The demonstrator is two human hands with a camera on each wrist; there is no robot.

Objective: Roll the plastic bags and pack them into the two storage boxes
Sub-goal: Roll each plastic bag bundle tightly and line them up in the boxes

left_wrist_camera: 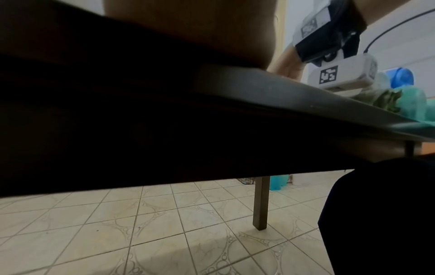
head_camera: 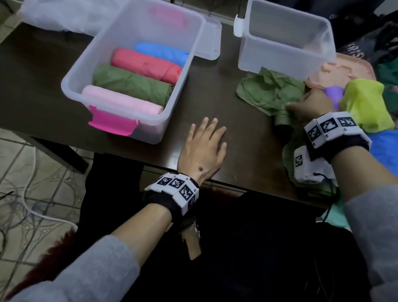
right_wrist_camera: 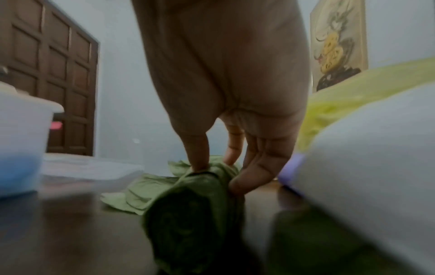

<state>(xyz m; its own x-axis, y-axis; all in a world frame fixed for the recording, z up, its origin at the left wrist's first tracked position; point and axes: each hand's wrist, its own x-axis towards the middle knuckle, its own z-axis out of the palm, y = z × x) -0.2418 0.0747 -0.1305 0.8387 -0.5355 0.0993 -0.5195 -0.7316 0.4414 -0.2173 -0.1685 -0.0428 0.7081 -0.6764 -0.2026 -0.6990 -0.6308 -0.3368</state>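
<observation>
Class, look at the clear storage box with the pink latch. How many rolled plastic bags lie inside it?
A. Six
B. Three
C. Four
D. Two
C: the box with the pink latch holds four rolls side by side, a pink roll, a green roll, a red roll and a blue roll.

in the left wrist view most of the picture is covered by the dark table point(left_wrist_camera: 282, 89), and the fingers of the left hand are not seen there. in the right wrist view the green bag point(right_wrist_camera: 193, 204) is blurred at 6 o'clock, and the white object point(right_wrist_camera: 364, 167) at 3 o'clock is cut by the edge.
</observation>
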